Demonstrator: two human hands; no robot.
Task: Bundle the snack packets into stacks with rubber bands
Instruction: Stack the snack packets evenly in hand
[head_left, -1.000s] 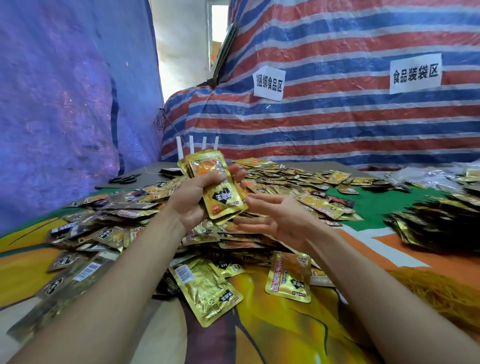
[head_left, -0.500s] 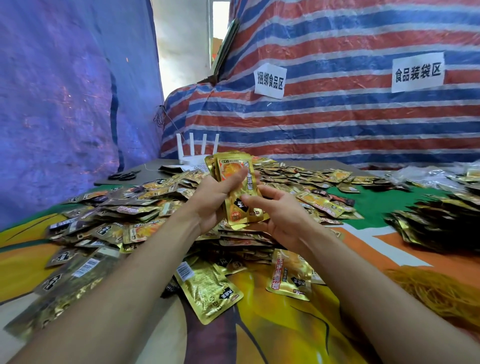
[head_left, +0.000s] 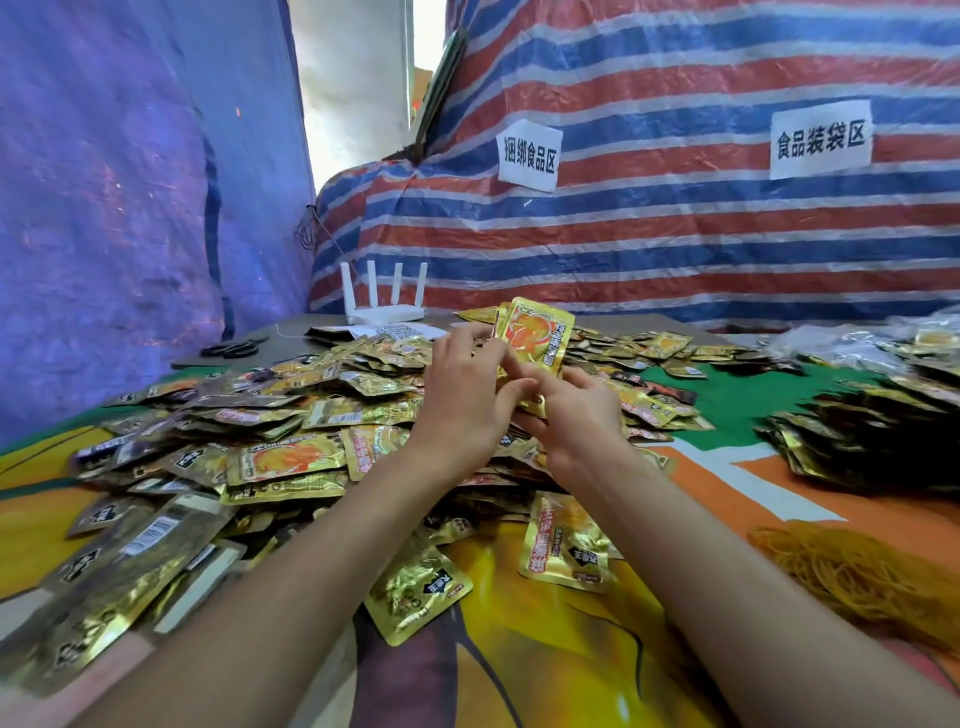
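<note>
A heap of loose packets (head_left: 291, 447) covers the surface (head_left: 571, 654) at left. At centre the left hand (head_left: 467, 400) and right hand (head_left: 579, 415) both clasp a stack of packets (head_left: 537, 335), upright, its long axis vertical and leaning slightly right. Fingers hide its lower half. It is gold foil with an orange front. A mound of rubber bands (head_left: 857, 571) lies lower right.

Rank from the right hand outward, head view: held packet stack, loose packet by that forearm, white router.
1. The packet stack, held in the right hand.
2. The loose packet, beside the right forearm.
3. The white router, far back left.
</note>
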